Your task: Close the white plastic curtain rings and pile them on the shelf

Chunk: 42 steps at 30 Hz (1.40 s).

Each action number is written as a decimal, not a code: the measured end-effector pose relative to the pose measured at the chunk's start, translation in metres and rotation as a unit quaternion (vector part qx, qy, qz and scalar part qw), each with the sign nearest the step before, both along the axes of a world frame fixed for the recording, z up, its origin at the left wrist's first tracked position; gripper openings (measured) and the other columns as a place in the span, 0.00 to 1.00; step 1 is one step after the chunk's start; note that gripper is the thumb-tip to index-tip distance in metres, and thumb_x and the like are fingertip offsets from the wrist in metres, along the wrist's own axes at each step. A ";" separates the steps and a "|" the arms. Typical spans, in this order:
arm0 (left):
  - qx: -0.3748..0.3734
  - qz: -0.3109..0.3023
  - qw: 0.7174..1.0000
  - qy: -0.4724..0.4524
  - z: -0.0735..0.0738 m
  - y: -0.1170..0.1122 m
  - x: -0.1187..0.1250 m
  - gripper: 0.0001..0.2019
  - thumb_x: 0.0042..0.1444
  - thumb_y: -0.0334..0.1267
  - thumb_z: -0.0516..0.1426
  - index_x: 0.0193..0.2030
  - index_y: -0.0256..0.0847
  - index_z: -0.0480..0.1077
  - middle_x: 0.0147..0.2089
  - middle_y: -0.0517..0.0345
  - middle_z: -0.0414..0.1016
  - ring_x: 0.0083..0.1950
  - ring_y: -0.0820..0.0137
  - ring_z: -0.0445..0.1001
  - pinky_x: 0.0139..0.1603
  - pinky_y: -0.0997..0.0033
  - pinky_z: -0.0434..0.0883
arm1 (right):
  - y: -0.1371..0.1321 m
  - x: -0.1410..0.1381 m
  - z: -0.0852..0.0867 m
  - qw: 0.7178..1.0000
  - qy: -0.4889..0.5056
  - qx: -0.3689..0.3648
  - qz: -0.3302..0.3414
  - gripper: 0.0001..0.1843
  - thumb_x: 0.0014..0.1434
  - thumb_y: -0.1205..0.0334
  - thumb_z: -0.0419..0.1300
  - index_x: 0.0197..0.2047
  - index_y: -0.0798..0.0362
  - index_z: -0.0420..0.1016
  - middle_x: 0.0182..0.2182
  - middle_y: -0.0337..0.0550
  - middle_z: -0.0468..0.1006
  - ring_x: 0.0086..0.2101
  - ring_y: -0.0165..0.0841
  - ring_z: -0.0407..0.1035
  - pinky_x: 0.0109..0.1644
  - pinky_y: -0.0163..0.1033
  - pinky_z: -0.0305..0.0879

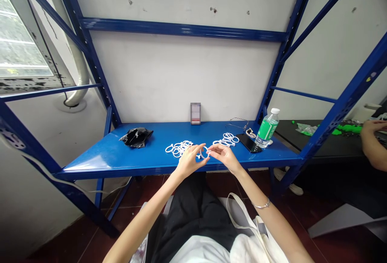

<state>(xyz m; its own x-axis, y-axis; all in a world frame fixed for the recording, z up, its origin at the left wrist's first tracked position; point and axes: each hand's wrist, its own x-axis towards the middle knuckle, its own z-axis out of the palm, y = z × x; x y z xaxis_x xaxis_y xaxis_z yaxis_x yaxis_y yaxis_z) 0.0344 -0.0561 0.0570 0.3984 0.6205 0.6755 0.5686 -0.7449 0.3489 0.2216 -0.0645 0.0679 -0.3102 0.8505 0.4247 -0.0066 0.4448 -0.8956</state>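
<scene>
Over the front edge of the blue table, my left hand (pixel 191 160) and my right hand (pixel 224 156) hold one white ring (pixel 203 152) between them. The left fingers curl around its left side, while the right thumb and fingertips pinch its right side. Just behind my left hand lies a pile of similar white rings (pixel 178 148), partly covered by the fingers. A smaller group of white rings (pixel 227 139) rests behind my right hand. Whether the held ring has a gap or clasp at the right fingertips is too small to tell.
On the blue table (pixel 121 158) are a crumpled black plastic bag (pixel 136 137), a small upright card-like box (pixel 195 114) at the wall, a black phone (pixel 249 143), glasses (pixel 238 124) and a green-labelled bottle (pixel 267 129). Blue frame posts flank it. At right, another person's hand (pixel 373 128) is over a dark table.
</scene>
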 end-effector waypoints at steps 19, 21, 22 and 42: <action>0.000 -0.013 0.999 0.041 0.004 -0.011 0.004 0.17 0.57 0.49 0.56 0.47 0.40 0.70 0.29 0.58 0.74 0.30 0.69 0.72 0.35 0.70 0.69 | -0.009 -0.004 -0.002 0.969 -0.087 0.186 -0.139 0.08 0.61 0.57 0.58 0.34 0.51 0.74 0.31 0.42 0.77 0.34 0.35 0.73 0.40 0.40 0.70; 0.006 -0.017 0.999 0.045 0.004 -0.010 0.003 0.17 0.57 0.50 0.56 0.46 0.40 0.71 0.29 0.58 0.74 0.30 0.70 0.72 0.35 0.70 0.69 | -0.009 -0.004 -0.003 0.968 -0.091 0.188 -0.138 0.08 0.61 0.57 0.58 0.33 0.51 0.73 0.31 0.42 0.77 0.34 0.35 0.72 0.40 0.41 0.70; 0.008 -0.018 0.999 0.046 0.004 -0.010 0.003 0.17 0.57 0.50 0.56 0.46 0.40 0.71 0.29 0.58 0.74 0.30 0.70 0.71 0.35 0.69 0.69 | -0.009 -0.004 -0.003 0.968 -0.092 0.187 -0.137 0.08 0.61 0.57 0.58 0.33 0.51 0.73 0.31 0.42 0.77 0.34 0.35 0.72 0.40 0.41 0.70; -0.044 0.054 0.997 0.013 -0.020 0.035 -0.019 0.19 0.60 0.46 0.54 0.56 0.42 0.65 0.41 0.52 0.74 0.42 0.64 0.73 0.41 0.65 0.71 | 0.024 0.019 -0.015 0.958 -0.141 0.142 -0.207 0.17 0.63 0.56 0.53 0.54 0.47 0.70 0.42 0.45 0.79 0.42 0.38 0.73 0.46 0.45 0.71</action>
<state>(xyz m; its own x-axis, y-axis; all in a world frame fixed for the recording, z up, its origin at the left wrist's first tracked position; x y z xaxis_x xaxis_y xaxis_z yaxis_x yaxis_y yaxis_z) 0.0152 -0.0213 0.0372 0.3423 0.7168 0.6075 0.6540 -0.6460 0.3937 0.2404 -0.0408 0.0528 -0.1086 0.7881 0.6060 0.4476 0.5830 -0.6780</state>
